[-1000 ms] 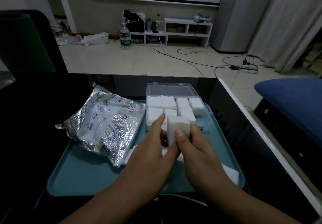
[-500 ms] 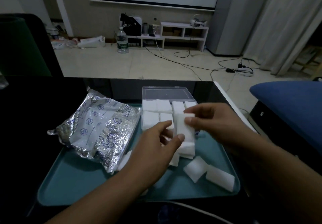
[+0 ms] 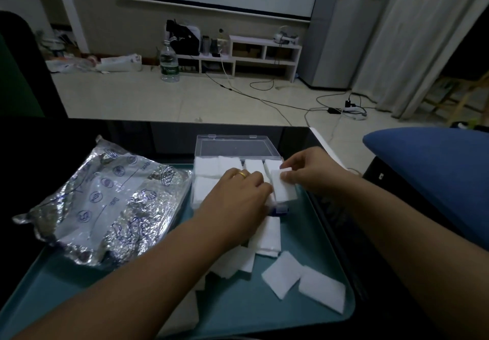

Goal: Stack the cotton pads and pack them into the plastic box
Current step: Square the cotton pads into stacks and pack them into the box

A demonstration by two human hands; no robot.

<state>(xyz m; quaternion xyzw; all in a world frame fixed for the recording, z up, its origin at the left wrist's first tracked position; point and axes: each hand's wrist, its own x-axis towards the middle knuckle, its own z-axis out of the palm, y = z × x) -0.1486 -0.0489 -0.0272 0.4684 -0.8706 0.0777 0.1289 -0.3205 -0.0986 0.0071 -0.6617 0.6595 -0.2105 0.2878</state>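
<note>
One plastic box (image 3: pixel 239 147), lid open, on far end of teal tray (image 3: pixel 312 310) on desk. We count four pad stacks along box's back row; front row partly hidden by left hand (image 3: pixel 235 202). Right hand (image 3: pixel 309 171) fingers pinch stack of cotton pads (image 3: pixel 283 187) over box's right front corner. Left fingers curled against that stack; grip unclear. Two loose pads (image 3: pixel 304 280) near tray's right edge, heap under left wrist uncountable. One foil bag (image 3: pixel 105 196) left.
</note>
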